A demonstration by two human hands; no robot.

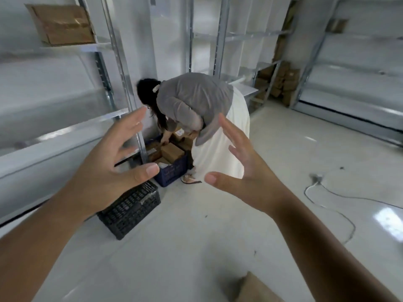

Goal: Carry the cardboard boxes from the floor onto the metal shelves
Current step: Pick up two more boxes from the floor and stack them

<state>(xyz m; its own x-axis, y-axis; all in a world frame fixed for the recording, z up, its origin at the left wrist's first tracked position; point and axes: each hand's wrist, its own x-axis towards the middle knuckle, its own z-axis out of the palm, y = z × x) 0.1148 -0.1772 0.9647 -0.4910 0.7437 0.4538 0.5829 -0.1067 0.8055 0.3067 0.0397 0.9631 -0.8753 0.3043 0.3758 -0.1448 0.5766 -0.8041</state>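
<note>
Both hands raised, spread and empty; boxes on the floor, in a crate and on the shelves.

No legible writing anywhere. Nearest: corner of a cardboard box (254, 288) on the floor (196, 247) at the bottom edge, mostly cut off, axis unreadable. Left hand (109, 164) and right hand (244, 171) held out, palms facing, fingers (133, 123) splayed wide, gripping nothing. Beyond the left hand, a black crate (130, 211), then a blue crate (172, 168) of small boxes (172, 152) lying at mixed angles; another person (196, 105) bends over it. Upper left, a large box (63, 23) sits on the metal shelf (96, 45), long side along the shelf. More boxes (281, 81) stacked far back.
</note>
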